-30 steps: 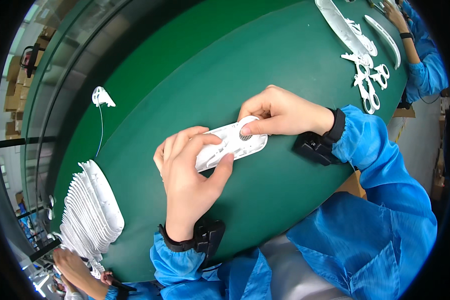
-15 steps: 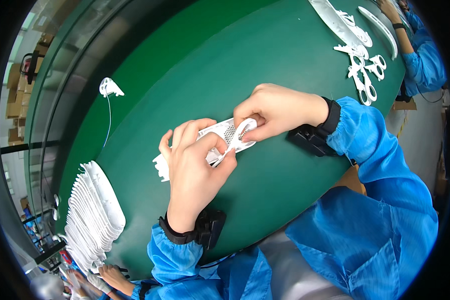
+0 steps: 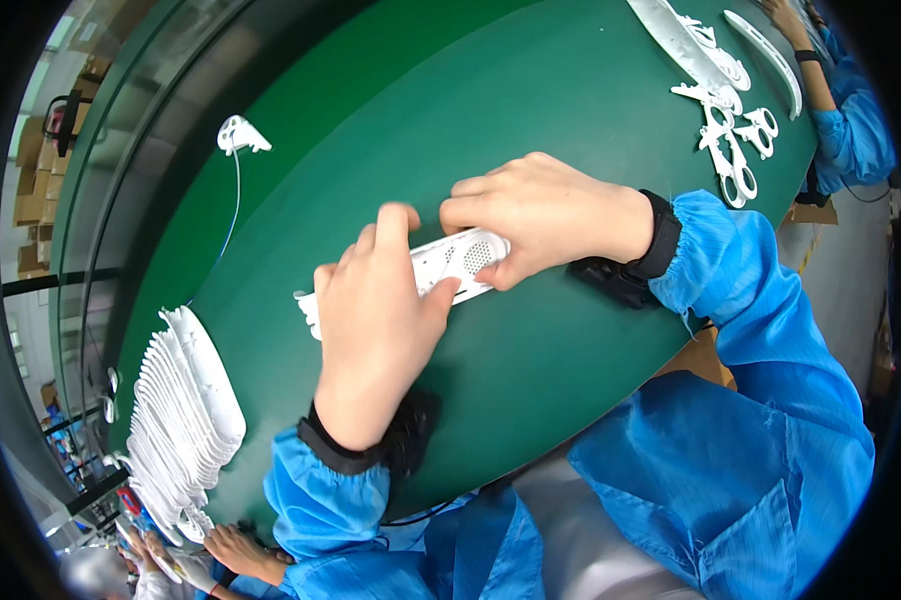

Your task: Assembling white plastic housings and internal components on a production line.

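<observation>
Between my hands lies a long white plastic housing [image 3: 435,262] with round perforated patches, tilted up toward the right. My left hand [image 3: 375,290] grips its left and middle part, thumb on the near edge and fingers over the far side. The right hand [image 3: 535,220] holds the right end, with its thumb at the near corner and its fingers curled at the far edge. A white strip seems to cross the perforated area; whether this is the loop-shaped piece from before, I cannot tell. My palms hide both sides of the housing.
A row of nested white shells [image 3: 185,420] stands at the left. A small white part with a cord [image 3: 238,136] lies on the far green strip. White ring-shaped parts [image 3: 732,165] and a curved shell [image 3: 675,45] lie far right. Co-workers' hands [image 3: 235,552] show at the lower left and upper right.
The loop-shaped white piece pinched by my right hand no longer stands up from the housing. Both hands now hold the housing's sides. The corded part appears farther up and right.
</observation>
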Demonstrator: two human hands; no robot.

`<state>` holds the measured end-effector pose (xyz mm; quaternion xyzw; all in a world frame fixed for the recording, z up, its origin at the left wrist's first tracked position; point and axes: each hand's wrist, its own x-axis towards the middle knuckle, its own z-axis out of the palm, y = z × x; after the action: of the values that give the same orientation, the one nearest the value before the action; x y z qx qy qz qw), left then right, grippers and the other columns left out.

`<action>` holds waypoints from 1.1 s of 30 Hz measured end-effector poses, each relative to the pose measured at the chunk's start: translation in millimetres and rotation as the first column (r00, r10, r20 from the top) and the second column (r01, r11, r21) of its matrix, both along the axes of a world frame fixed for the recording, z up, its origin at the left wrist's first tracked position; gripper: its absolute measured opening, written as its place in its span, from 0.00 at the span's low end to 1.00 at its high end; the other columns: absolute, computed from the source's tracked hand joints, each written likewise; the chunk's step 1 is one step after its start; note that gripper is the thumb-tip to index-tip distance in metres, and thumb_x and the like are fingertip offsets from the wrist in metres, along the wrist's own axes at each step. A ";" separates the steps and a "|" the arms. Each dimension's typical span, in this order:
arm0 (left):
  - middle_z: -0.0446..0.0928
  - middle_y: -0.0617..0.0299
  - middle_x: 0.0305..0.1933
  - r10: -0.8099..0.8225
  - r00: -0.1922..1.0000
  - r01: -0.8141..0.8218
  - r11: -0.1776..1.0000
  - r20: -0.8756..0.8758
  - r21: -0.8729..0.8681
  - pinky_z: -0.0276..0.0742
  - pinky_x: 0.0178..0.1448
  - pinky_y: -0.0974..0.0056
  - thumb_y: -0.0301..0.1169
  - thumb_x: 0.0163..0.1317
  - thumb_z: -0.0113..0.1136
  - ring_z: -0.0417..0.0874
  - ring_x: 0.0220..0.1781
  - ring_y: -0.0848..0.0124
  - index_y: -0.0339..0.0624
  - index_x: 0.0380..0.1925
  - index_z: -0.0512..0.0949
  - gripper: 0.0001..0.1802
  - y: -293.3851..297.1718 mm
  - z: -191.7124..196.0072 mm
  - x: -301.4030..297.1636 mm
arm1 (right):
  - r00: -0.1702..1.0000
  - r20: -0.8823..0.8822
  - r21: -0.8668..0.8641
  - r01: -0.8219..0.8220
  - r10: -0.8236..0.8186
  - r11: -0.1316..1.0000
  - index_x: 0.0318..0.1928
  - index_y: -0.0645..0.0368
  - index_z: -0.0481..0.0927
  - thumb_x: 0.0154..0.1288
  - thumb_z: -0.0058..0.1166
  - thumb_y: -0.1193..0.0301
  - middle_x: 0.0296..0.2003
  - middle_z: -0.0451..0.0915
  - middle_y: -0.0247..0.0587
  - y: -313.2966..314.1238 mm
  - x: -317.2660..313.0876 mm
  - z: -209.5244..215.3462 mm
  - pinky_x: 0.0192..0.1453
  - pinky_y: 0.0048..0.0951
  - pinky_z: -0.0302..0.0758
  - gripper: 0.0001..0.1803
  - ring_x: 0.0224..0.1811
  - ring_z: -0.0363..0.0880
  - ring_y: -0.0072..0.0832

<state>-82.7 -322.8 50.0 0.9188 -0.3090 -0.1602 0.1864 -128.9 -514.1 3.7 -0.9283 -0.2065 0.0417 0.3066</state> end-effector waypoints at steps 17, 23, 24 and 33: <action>0.83 0.48 0.38 -0.170 0.983 0.170 0.985 0.068 0.001 0.77 0.45 0.55 0.34 0.50 0.70 0.84 0.40 0.51 0.43 0.43 0.82 0.18 15.8 -4.0 6.6 | 0.994 0.053 0.080 0.086 -0.091 0.993 0.26 0.55 0.83 0.58 0.62 0.53 0.19 0.80 0.38 7.4 12.8 -10.4 0.26 0.36 0.71 0.17 0.23 0.79 0.37; 0.77 0.55 0.53 0.107 0.990 -0.141 0.625 -0.094 -0.768 0.61 0.68 0.60 0.30 0.60 0.56 0.74 0.60 0.65 0.33 0.49 0.76 0.18 83.0 -2.5 17.0 | 0.994 0.001 0.173 0.109 -0.111 0.979 0.29 0.57 0.84 0.60 0.64 0.56 0.18 0.78 0.38 -3.2 13.0 -6.5 0.23 0.29 0.65 0.16 0.20 0.77 0.27; 0.77 0.57 0.48 0.198 0.974 -0.206 0.567 -0.111 -0.797 0.64 0.64 0.62 0.31 0.64 0.54 0.75 0.55 0.67 0.35 0.46 0.76 0.14 100.5 -7.7 21.4 | 0.993 0.010 0.150 0.111 -0.114 0.982 0.29 0.57 0.84 0.60 0.64 0.56 0.18 0.78 0.38 -10.3 19.5 -8.6 0.23 0.29 0.65 0.16 0.20 0.77 0.27; 0.75 0.65 0.29 0.267 0.948 -0.314 0.708 -0.172 -0.632 0.65 0.50 0.67 0.26 0.58 0.60 0.73 0.34 0.74 0.39 0.36 0.77 0.06 103.4 -65.9 30.6 | 0.650 0.080 0.316 0.703 -0.756 0.638 0.41 0.63 0.83 0.64 0.59 0.56 0.26 0.84 0.42 -92.1 97.9 -26.4 0.32 0.29 0.75 0.21 0.26 0.81 0.28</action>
<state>-52.1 -219.4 -15.9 0.8269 -0.1904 -0.0422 0.5275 -31.1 -606.2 -22.6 -0.8829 0.1539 -0.2088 0.3913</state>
